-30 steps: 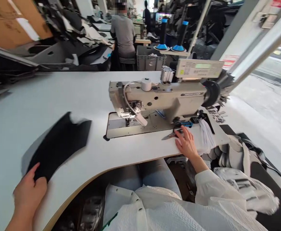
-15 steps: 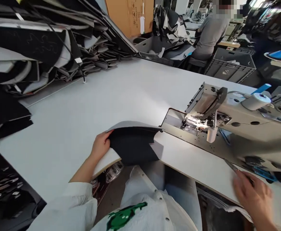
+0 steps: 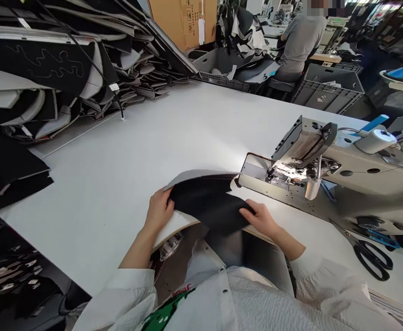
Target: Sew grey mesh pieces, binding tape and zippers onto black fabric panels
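A black fabric piece (image 3: 208, 197) with a grey underside along its curved far edge lies across the front edge of the white table. Its left end is pinched in my left hand (image 3: 160, 209), thumb on top. My right hand (image 3: 261, 216) grips the near right corner, fingers partly hidden beneath the cloth. Just beyond the piece's right tip stands a sewing machine (image 3: 301, 170) with its lamp lit over the needle area. Scissors with black handles (image 3: 369, 253) rest on the table to the right of my right hand, beside the machine bed.
Stacked black and grey fabric pieces (image 3: 94, 69) fill the left side of the white table (image 3: 146, 138). A white thread cone (image 3: 376, 141) sits by the machine. Grey crates (image 3: 329, 89), a cardboard box (image 3: 184, 23) and a seated person (image 3: 300, 43) are behind the table.
My right hand has let go of the scissors, now lying on the table, and has taken hold of the fabric's right corner. My left hand still holds the left end.
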A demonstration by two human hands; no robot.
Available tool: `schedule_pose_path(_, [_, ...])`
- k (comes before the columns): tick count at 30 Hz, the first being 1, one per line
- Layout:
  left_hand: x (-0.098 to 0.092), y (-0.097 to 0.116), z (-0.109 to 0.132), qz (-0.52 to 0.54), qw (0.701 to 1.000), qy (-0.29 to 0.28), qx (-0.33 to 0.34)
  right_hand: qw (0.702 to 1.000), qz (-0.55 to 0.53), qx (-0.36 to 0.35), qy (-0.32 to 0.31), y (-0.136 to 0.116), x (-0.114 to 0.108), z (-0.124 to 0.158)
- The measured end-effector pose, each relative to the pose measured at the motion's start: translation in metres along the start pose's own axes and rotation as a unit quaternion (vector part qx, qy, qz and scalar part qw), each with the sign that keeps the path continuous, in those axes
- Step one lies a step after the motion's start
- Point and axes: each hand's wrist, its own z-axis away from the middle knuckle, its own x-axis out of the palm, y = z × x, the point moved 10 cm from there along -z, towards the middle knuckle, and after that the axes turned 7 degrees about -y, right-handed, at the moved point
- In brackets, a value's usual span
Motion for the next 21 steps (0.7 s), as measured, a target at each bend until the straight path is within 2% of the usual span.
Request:
schedule_pose_path(3, [0.002, 0.001, 0.001, -0.001, 1.000, -0.006, -0.020, 0.996, 0.044, 0.070, 0.034, 0.021, -0.036, 0.023])
schedule_pose_path(5, [0.002, 0.008, 0.000, 0.003, 1.000, 0.004, -0.029, 0.989, 0.101, 0.080, 0.070, 0.023, -0.058, 0.032])
schedule_pose_path(6, [0.000, 0.014, 0.000, 0.005, 0.999, 0.021, -0.033, 0.988, 0.121, 0.068, 0.074, 0.020, -0.062, 0.030])
schedule_pose_path(8, [-0.006, 0.034, 0.010, 0.004, 0.996, 0.075, -0.049, 0.989, 0.145, 0.019, 0.029, 0.007, -0.047, 0.016])
schedule_pose_path(10, [-0.006, 0.068, 0.033, 0.001, 0.992, 0.112, -0.060, 0.985, 0.162, -0.038, -0.051, -0.005, -0.013, -0.005])
schedule_pose_path(11, [0.002, 0.091, 0.047, 0.001, 0.994, 0.099, -0.051, 0.980, 0.172, -0.061, -0.082, -0.009, 0.005, -0.015])
schedule_pose_path(14, [0.064, 0.179, 0.093, 0.021, 0.994, -0.086, 0.070, 0.976, 0.180, -0.070, -0.099, -0.008, 0.042, -0.039])
schedule_pose_path(15, [0.086, 0.198, 0.110, 0.032, 0.985, -0.144, 0.093, 0.978, 0.179, -0.062, -0.092, -0.005, 0.049, -0.045])
schedule_pose_path(16, [0.105, 0.207, 0.124, 0.044, 0.977, -0.186, 0.096, 0.979, 0.174, -0.057, -0.085, 0.000, 0.055, -0.049])
schedule_pose_path(17, [0.120, 0.205, 0.137, 0.055, 0.973, -0.210, 0.080, 0.981, 0.173, -0.050, -0.076, 0.005, 0.060, -0.051])
schedule_pose_path(18, [0.130, 0.193, 0.148, 0.063, 0.973, -0.219, 0.047, 0.979, 0.187, -0.034, -0.069, 0.012, 0.062, -0.052])
schedule_pose_path(19, [0.136, 0.174, 0.162, 0.069, 0.972, -0.224, 0.007, 0.978, 0.194, -0.028, -0.069, 0.018, 0.066, -0.052])
schedule_pose_path(21, [0.136, 0.127, 0.193, 0.074, 0.970, -0.217, -0.085, 0.976, 0.203, -0.015, -0.077, 0.028, 0.069, -0.047])
